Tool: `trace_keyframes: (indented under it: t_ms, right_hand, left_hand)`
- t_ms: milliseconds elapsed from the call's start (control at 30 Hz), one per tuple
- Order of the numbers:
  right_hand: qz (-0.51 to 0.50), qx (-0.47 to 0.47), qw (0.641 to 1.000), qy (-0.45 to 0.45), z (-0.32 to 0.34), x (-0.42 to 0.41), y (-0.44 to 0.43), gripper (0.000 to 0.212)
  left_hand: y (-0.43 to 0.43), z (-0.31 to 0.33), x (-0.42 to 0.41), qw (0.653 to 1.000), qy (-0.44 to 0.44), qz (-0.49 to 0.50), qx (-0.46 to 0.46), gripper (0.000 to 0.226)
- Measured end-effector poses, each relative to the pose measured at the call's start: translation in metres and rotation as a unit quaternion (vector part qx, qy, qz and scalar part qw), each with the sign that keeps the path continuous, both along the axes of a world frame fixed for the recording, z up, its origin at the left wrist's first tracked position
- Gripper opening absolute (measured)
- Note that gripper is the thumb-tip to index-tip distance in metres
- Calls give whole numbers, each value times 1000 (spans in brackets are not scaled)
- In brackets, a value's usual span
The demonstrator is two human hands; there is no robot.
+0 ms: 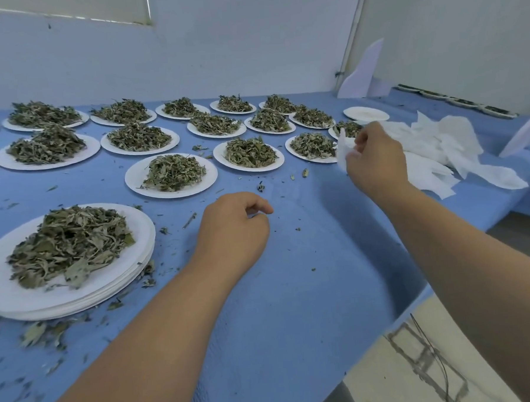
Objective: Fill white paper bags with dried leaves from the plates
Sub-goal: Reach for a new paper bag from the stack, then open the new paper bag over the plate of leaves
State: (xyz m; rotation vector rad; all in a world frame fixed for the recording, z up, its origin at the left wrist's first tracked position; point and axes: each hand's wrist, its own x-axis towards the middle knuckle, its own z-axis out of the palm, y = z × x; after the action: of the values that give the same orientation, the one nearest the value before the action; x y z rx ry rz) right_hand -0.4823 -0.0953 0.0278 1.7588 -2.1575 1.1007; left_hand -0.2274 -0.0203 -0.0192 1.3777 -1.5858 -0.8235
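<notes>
The right hand (pixel 375 161) covers most of the white paper bag (pixel 343 153) it pinches, and only a strip shows left of its fingers. Hand and bag together hide the near part of a plate (pixel 331 132) behind them. The left hand (pixel 234 224) curls its fingers under, so whether they hold anything cannot be told. Left of it, the stack of plates (pixel 109 292) runs off the picture's edge, its count unreadable. The loose leaves (pixel 40 335) nearer than the stack are blurred. Right of the right hand, the heap of bags (pixel 445 148) overlaps too much to count. Far beyond, the dark trays (pixel 455 101) are too small to read.
</notes>
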Motion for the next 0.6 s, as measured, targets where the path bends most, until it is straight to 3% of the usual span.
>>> trace_keyframes:
  t_ms: [100,133,200,267,300,367,433,533,600]
  right_hand:
    - [92,-33,972,-214,16,41,15,17]
    - [157,-23,935,-318,21,55,21,19]
    - [297,32,809,-507,29,81,31,22]
    - [368,79,713,-591,32,100,36,24]
    - [377,87,707,-592,32,109,35,25]
    - [357,72,771,-522,31,129,34,26]
    - [337,37,827,-449,31,148,32,26]
    - [344,18,820,-457,39,177,28,29]
    - [370,60,791,-483,45,195,29,33]
  left_hand:
    - [-1,3,1,1000,15,10,-11,20]
    - [-2,6,2,998,54,12,-9,14]
    - [-3,14,2,977,208,4,34,34]
    - [-3,24,8,915,387,-30,106,49]
    - [-2,28,12,884,450,-47,117,48]
    - [-1,35,23,849,514,-49,111,38]
    - [0,42,33,849,522,-18,79,30]
    - [2,52,43,868,490,77,4,9]
    - [5,59,55,867,468,166,-54,24]
